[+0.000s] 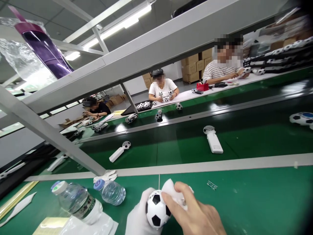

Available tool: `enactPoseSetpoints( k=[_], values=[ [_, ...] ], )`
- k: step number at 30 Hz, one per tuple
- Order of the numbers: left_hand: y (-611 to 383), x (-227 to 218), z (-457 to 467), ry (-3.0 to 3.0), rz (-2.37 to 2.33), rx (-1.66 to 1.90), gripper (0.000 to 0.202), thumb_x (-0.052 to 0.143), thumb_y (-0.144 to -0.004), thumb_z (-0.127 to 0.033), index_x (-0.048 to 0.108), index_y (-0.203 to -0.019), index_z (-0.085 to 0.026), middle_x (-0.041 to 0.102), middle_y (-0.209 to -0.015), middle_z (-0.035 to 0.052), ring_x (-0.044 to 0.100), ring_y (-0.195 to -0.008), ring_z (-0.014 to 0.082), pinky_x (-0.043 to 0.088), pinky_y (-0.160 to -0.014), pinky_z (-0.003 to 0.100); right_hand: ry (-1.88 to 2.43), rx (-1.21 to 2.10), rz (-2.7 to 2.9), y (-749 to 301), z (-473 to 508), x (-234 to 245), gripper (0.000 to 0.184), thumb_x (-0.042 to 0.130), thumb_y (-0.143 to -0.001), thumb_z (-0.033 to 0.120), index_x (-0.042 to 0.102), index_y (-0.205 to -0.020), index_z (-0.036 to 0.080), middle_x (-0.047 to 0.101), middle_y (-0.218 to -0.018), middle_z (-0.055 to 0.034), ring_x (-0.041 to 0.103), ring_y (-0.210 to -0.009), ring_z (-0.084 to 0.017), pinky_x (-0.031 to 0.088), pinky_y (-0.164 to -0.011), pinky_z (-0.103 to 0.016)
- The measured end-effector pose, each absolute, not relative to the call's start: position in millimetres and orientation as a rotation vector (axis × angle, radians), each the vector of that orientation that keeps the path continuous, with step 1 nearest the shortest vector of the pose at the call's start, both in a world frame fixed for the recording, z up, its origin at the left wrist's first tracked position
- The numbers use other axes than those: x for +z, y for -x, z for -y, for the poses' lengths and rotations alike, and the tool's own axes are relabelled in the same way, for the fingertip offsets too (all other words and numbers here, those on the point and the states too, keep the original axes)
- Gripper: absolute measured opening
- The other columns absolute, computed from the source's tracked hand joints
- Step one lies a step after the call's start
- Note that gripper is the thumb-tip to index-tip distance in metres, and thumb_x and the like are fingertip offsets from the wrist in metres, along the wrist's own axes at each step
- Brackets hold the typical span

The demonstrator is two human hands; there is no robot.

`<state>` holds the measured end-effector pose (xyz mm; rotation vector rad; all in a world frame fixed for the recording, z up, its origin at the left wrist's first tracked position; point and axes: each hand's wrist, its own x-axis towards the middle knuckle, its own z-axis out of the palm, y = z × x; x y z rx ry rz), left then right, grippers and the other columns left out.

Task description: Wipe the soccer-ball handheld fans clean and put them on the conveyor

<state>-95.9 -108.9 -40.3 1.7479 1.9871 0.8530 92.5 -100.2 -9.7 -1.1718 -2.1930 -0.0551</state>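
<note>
My left hand (138,213), in a white glove, is closed around a white ball (156,213) with black football patches, low in the middle of the view. My bare right hand (195,209) pinches a crumpled white cloth (172,191) between thumb and fingers. The cloth lies against the upper right of the ball, and a fingertip touches the ball too. Whether the ball has a handle beneath it is hidden by my hands.
Two water bottles (77,200) (111,192) stand left of my hands, near a white glove (106,176). Football-headed devices with white handles (214,140) lie on the green conveyor (166,140). A slanted metal post (56,140) rises at left. Several people sit across.
</note>
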Motion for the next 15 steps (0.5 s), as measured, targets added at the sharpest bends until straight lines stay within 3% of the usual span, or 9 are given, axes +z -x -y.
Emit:
enactPoseSetpoints(
  k=[7, 11, 15],
  values=[
    [90.8, -33.5, 109.3, -1.733, -2.074, 0.696, 0.055, 0.054, -0.061, -0.036, 0.05, -0.114, -0.025, 0.067, -0.097, 0.0043, 0.064, -0.088, 0.0233, 0.05, -0.077, 0.034, 1.145, -0.033, 2.191, -93.0, 82.9, 2.1, 0.049, 0.033, -0.075, 0.002, 0.057, -0.11, 0.026, 0.058, -0.104, -0.0106, 0.059, -0.052, -0.015, 0.043, -0.04, -0.025],
    [92.6, -32.0, 108.2, -1.716, -2.098, 0.646, 0.053, 0.051, -0.06, -0.033, 0.049, -0.112, -0.026, 0.066, -0.094, 0.0032, 0.064, -0.085, 0.0223, 0.05, -0.077, 0.036, 1.23, 0.016, 2.205, -96.9, 92.1, 0.3, 0.045, 0.036, -0.08, 0.009, 0.054, -0.116, 0.029, 0.056, -0.111, -0.0117, 0.061, -0.055, -0.017, 0.047, -0.042, -0.027],
    [90.9, -39.2, 107.3, -1.703, -2.093, 0.687, 0.056, 0.05, -0.06, -0.037, 0.05, -0.115, -0.023, 0.067, -0.099, 0.0056, 0.064, -0.089, 0.023, 0.05, -0.081, 0.036, 1.184, -0.054, 2.256, -89.1, 95.8, -5.3, 0.041, 0.038, -0.085, 0.015, 0.05, -0.123, 0.022, 0.057, -0.112, -0.0174, 0.065, -0.059, -0.022, 0.049, -0.04, -0.031]
  ],
)
